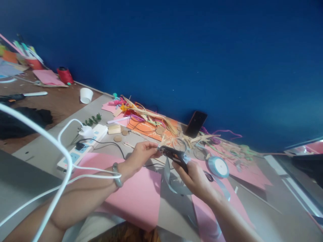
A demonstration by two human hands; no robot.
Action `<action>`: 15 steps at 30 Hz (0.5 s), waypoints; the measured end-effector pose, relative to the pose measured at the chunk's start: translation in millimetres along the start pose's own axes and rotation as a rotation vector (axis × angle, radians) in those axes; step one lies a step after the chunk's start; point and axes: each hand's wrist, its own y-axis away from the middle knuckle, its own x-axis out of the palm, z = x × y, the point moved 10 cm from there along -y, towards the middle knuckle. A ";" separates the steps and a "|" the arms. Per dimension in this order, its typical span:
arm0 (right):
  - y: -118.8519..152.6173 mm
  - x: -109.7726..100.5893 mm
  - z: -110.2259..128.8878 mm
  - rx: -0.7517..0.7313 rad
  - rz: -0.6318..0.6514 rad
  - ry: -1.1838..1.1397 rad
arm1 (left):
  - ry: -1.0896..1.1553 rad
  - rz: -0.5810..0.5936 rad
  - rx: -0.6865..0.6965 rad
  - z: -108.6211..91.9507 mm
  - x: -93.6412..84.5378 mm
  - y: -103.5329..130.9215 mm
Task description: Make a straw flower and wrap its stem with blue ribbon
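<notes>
My right hand (193,176) is wrapped round the grip of a black hot glue gun (173,153), whose nozzle points left toward my other hand. My left hand (143,151) has thumb and fingers pinched on a small bundle of pale raffia (166,139), its loose ends fanning out behind the fingertips. The nozzle meets or nearly touches the bundle; blur hides the exact contact. Under and beside my right hand, a loop of light blue ribbon (168,173) hangs down. The spool of that ribbon (219,167) lies just to the right.
Pink paper sheets (136,191) cover the near desk. A power strip (83,148) and white cables (54,141) are on the left, some crossing my left arm. Behind lie raffia and an orange sheet (141,127); a phone (196,123) leans on the blue wall. A white cup (86,95) stands back left.
</notes>
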 end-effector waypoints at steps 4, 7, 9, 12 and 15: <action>0.4 -2.0 -0.6 0.007 -0.021 0.007 | 0.010 -0.006 -0.002 1.2 -0.6 -0.8; 0.7 -1.5 0.0 0.001 -0.018 0.002 | 0.003 0.009 -0.001 1.0 0.5 -0.9; 1.2 0.5 0.1 -0.005 -0.002 0.000 | -0.011 0.016 0.003 0.2 0.9 -0.7; 2.1 1.2 -1.0 0.004 0.005 -0.012 | -0.015 0.017 0.011 -1.1 0.9 -0.2; 1.8 -2.4 -1.1 0.021 -0.018 -0.027 | -0.006 0.022 0.010 -1.3 1.7 0.4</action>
